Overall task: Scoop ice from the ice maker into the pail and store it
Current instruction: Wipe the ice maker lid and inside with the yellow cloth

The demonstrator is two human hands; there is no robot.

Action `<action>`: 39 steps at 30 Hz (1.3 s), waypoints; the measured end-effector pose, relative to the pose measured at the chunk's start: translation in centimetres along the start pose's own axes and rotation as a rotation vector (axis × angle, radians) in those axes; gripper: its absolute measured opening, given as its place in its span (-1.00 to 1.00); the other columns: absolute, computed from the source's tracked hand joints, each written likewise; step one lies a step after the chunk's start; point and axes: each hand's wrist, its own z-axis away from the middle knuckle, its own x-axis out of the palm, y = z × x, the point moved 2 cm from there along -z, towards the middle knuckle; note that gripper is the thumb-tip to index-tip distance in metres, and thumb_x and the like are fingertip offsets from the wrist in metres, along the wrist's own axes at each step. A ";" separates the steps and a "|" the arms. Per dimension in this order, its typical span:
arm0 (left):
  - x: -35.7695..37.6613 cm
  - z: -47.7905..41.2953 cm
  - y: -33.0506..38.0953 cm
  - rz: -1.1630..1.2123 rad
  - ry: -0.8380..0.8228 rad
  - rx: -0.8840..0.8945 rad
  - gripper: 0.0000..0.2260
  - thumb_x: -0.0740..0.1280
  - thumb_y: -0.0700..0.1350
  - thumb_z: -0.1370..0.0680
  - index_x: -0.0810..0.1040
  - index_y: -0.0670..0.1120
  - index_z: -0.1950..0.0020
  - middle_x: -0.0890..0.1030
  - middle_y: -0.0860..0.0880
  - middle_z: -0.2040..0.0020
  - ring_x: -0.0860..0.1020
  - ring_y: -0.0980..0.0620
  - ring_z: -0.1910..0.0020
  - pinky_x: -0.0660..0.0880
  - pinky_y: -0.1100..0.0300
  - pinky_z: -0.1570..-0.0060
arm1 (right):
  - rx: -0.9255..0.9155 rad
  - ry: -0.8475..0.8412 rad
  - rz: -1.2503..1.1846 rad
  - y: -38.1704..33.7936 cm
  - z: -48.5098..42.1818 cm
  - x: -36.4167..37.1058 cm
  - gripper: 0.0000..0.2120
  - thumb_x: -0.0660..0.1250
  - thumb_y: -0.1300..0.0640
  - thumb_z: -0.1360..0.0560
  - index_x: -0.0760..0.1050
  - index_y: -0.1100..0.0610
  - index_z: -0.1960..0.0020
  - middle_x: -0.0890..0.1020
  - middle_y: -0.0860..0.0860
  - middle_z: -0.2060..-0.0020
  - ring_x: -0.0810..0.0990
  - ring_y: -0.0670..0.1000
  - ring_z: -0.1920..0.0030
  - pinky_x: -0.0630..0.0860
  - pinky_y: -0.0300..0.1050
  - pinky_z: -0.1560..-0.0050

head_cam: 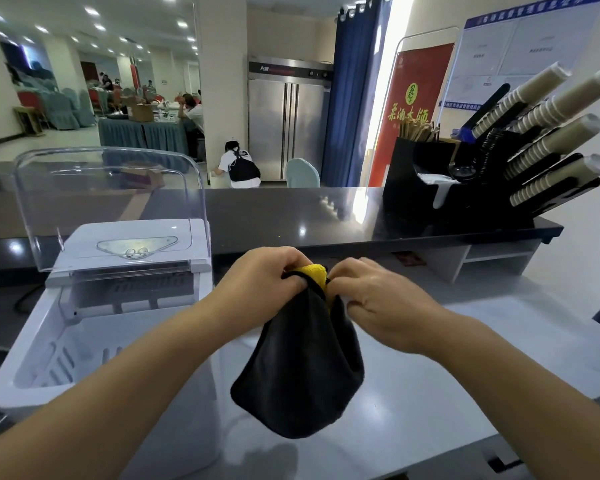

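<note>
Both hands busy: left hand (262, 277) and right hand (381, 299) each pinch top edge of black microfibre cloth with yellow reverse (302, 362), close together, so it hangs free above pale grey surface (430, 393), likely for folding or wiping. White plastic ice maker (45, 313) at left, clear hinged lid (111, 188) raised, giving access to slotted basket; no ice visible. Pail not in view.

Of the person only the arms show, the left forearm (118, 393) at the lower left of the frame and the right forearm (520, 375) at the lower right, both unsleeved, with the left hand (264, 277) and right hand (385, 301) bare at centre.
</note>
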 end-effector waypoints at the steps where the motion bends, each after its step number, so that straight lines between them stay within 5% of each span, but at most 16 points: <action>1: -0.1 -0.1 -0.2 0.000 0.025 -0.008 -0.84 0.35 -0.13 -0.48 0.59 0.14 0.05 0.64 0.14 0.15 0.57 0.18 0.13 0.53 0.13 0.05 | 0.018 -0.037 0.021 0.3 0.2 0.7 -0.74 0.07 0.04 -0.52 0.41 -0.16 -0.15 0.39 -0.19 -0.14 0.35 -0.09 -0.13 0.45 -0.12 -0.03; 4: -0.4 -0.3 -0.9 0.013 0.038 -0.021 -0.85 0.35 -0.14 -0.50 0.57 0.13 0.04 0.63 0.14 0.14 0.57 0.16 0.11 0.53 0.14 0.06 | 0.074 -0.058 0.164 1.4 0.7 1.6 -0.75 0.15 -0.06 -0.55 0.33 -0.13 -0.22 0.41 -0.15 -0.12 0.40 -0.06 -0.09 0.43 -0.18 0.04; 8: -1.0 -0.5 -1.4 -0.063 0.040 -0.017 -0.78 0.36 -0.17 -0.48 0.52 0.18 0.13 0.57 0.18 0.24 0.51 0.21 0.22 0.41 0.24 0.23 | 0.061 -0.043 0.115 2.5 0.7 0.4 -0.75 0.31 -0.22 -0.42 0.40 -0.19 -0.05 0.44 -0.20 0.04 0.42 -0.13 0.07 0.39 -0.25 0.17; 14: -1.9 -0.8 -2.1 -0.141 0.015 0.019 -0.77 0.37 -0.17 -0.49 0.38 0.12 0.09 0.51 0.10 0.24 0.44 0.14 0.32 0.29 0.28 0.35 | 0.095 -0.115 -0.517 3.8 0.5 -1.2 -0.79 0.43 0.23 -0.44 0.59 -0.09 0.16 0.49 -0.19 0.02 0.55 -0.12 0.08 0.54 -0.26 0.02; 17: -2.1 -0.8 -2.3 -0.214 0.034 0.051 -0.76 0.38 -0.16 -0.48 0.32 0.07 0.09 0.48 0.06 0.29 0.39 0.10 0.38 0.26 0.25 0.40 | 0.109 -0.123 -0.187 4.4 0.7 -1.5 -0.76 0.28 0.24 -0.52 0.53 -0.11 0.09 0.48 -0.19 0.08 0.52 -0.09 0.08 0.52 -0.17 0.04; 20: -2.1 -0.9 -2.3 -0.254 0.033 0.109 -0.69 0.38 -0.20 -0.47 0.29 0.13 0.18 0.42 0.10 0.34 0.36 0.12 0.40 0.23 0.25 0.42 | 0.072 -0.184 0.261 4.4 1.1 -1.2 -0.81 0.16 0.13 -0.52 0.30 -0.19 0.09 0.41 -0.16 0.17 0.46 -0.06 0.24 0.34 -0.23 0.33; 23: -1.7 -1.0 -1.8 -0.248 0.011 0.169 -0.68 0.35 -0.25 -0.47 0.34 0.14 0.24 0.43 0.13 0.29 0.38 0.12 0.34 0.32 0.18 0.37 | 0.022 -0.170 0.373 4.1 1.3 -0.5 -0.88 0.23 -0.02 -0.51 0.28 -0.17 0.10 0.39 -0.15 0.23 0.42 -0.07 0.29 0.25 -0.25 0.37; 27: -1.7 -0.9 -1.7 -0.404 -0.007 0.180 -0.82 0.32 -0.21 -0.51 0.47 0.09 0.06 0.50 0.13 0.11 0.46 0.00 0.28 0.45 0.06 0.29 | 0.190 -0.021 -0.037 5.8 1.3 -1.1 -0.76 0.40 0.09 -0.45 0.35 -0.03 0.27 0.50 -0.10 0.32 0.49 -0.07 0.32 0.46 -0.16 0.32; 32: -1.5 0.1 -1.3 -0.686 -0.028 0.285 -0.87 0.32 -0.09 -0.54 0.48 0.03 -0.07 0.55 0.06 0.10 0.44 -0.07 0.41 0.38 0.15 0.43 | 0.258 0.110 -0.657 6.8 1.7 -2.0 -0.70 0.40 0.40 -0.40 0.44 0.03 0.29 0.66 0.09 0.14 0.59 -0.11 0.22 0.54 -0.25 0.14; 39: 0.3 0.9 -0.5 -0.767 -0.071 0.434 -0.90 0.42 -0.13 -0.45 0.55 -0.05 0.08 0.60 0.00 0.24 0.52 -0.05 0.25 0.24 0.30 0.35 | 0.312 0.172 -0.751 7.5 1.9 -1.8 -0.82 0.38 0.45 -0.40 0.44 0.23 0.19 0.57 0.26 0.26 0.57 0.05 0.26 0.54 -0.27 0.23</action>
